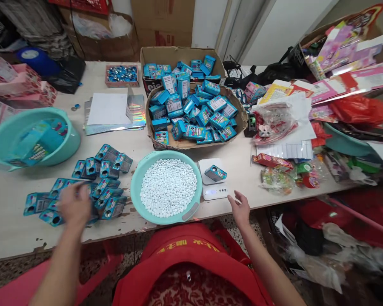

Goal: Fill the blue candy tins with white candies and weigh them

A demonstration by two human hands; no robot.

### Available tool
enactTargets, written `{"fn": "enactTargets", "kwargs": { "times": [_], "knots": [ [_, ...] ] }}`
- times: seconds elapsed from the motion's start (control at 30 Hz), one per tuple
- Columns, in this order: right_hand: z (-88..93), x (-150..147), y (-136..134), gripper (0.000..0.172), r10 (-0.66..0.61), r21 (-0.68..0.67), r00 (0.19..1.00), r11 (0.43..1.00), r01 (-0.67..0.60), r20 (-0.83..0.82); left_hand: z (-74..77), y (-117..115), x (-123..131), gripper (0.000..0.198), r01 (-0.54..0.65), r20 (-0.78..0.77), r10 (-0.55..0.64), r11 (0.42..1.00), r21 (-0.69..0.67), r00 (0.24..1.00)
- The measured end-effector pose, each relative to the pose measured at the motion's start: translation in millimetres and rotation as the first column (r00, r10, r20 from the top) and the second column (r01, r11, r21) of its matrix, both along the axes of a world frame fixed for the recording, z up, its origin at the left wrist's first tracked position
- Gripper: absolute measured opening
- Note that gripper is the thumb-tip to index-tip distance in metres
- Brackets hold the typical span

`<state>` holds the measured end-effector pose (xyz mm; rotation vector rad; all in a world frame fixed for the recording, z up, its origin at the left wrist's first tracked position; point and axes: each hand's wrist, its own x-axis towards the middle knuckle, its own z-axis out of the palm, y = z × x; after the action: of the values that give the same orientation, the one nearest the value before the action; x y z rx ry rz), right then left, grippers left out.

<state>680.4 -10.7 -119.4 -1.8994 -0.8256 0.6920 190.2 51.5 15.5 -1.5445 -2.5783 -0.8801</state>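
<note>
My left hand hovers over a cluster of small blue candy boxes with round holes in them. Motion smears its fingers, so whether it grips one is unclear. My right hand has its fingers apart and holds nothing, close to the front right corner of a white digital scale. On the scale's plate lies one blue candy box, its hole facing up. Between my hands, a turquoise basin is filled with small white candies.
Behind the basin, a cut-down cardboard box holds many blue boxes; another carton stands behind it. A second turquoise basin is at left. A small box of blue caps sits at the back. Packaging and candy bags crowd the right.
</note>
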Motion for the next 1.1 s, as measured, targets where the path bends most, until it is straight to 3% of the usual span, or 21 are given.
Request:
{"fn": "enactTargets", "kwargs": {
  "times": [0.03, 0.1, 0.2, 0.27, 0.37, 0.47, 0.53, 0.6, 0.7, 0.83, 1.0, 1.1],
  "knots": [
    [0.1, -4.1, 9.4, 0.06, 0.018, 0.017, 1.0, 1.0, -0.018, -0.008, -7.1, 3.4, 22.5, 0.029, 0.108, 0.006, -0.108, 0.994, 0.024, 0.994],
    [1.8, -12.3, 33.8, 0.069, 0.062, 0.064, 0.998, 0.996, -0.061, -0.014, -24.4, 11.5, 77.1, 0.029, 0.381, 0.142, -0.381, 0.924, 0.03, 0.913],
    [11.7, -21.8, 73.2, 0.064, 0.133, 0.123, 0.991, 0.984, -0.131, -0.009, -45.7, 24.7, 157.6, 0.029, 0.445, 0.496, -0.406, 0.895, 0.044, 0.767],
    [27.5, -26.2, 91.8, 0.054, 0.187, 0.146, 0.982, 0.972, -0.185, -0.002, -49.1, 32.3, 196.3, 0.035, 0.399, 0.728, -0.291, 0.916, 0.026, 0.621],
    [67.2, -34.3, 101.0, 0.041, 0.338, 0.257, 0.932, 0.896, -0.361, 0.132, -36.2, 40.6, 231.5, 0.048, 0.273, 0.946, -0.132, 0.961, 0.049, 0.295],
    [109.8, -49.1, 97.5, 0.031, 0.477, 0.329, 0.791, 0.73, -0.599, 0.383, -14.5, 47.0, 253.0, 0.053, 0.153, 0.992, -0.115, 0.981, 0.12, -0.044],
    [127.5, -62.4, 96.5, 0.028, 0.551, 0.274, 0.668, 0.631, -0.726, 0.5, -4.5, 50.9, 262.2, 0.051, 0.046, 0.971, -0.112, 0.991, 0.124, -0.209],
    [133.4, -75.2, 99.0, 0.026, 0.615, 0.189, 0.559, 0.561, -0.806, 0.557, -1.5, 53.4, 266.0, 0.043, -0.088, 0.94, -0.103, 0.993, 0.078, -0.326],
    [128.6, -87.8, 105.5, 0.029, 0.652, 0.123, 0.5, 0.534, -0.837, 0.57, -6.2, 53.5, 262.8, 0.029, -0.261, 0.899, -0.143, 0.965, 0.034, -0.414],
    [124.1, -93.0, 108.4, 0.029, 0.68, 0.1, 0.496, 0.534, -0.84, 0.54, -11.8, 50.5, 254.6, 0.017, -0.348, 0.882, -0.133, 0.937, -0.037, -0.452],
    [134.6, -92.2, 102.2, 0.03, 0.687, 0.157, 0.527, 0.527, -0.836, 0.5, -4.5, 47.3, 251.7, 0.012, -0.328, 0.859, -0.144, 0.944, -0.029, -0.491],
    [136.1, -88.6, 100.0, 0.033, 0.686, 0.167, 0.56, 0.553, -0.816, 0.464, -1.4, 47.7, 254.4, 0.013, -0.287, 0.859, -0.17, 0.958, 0.028, -0.483]
  ]
}}
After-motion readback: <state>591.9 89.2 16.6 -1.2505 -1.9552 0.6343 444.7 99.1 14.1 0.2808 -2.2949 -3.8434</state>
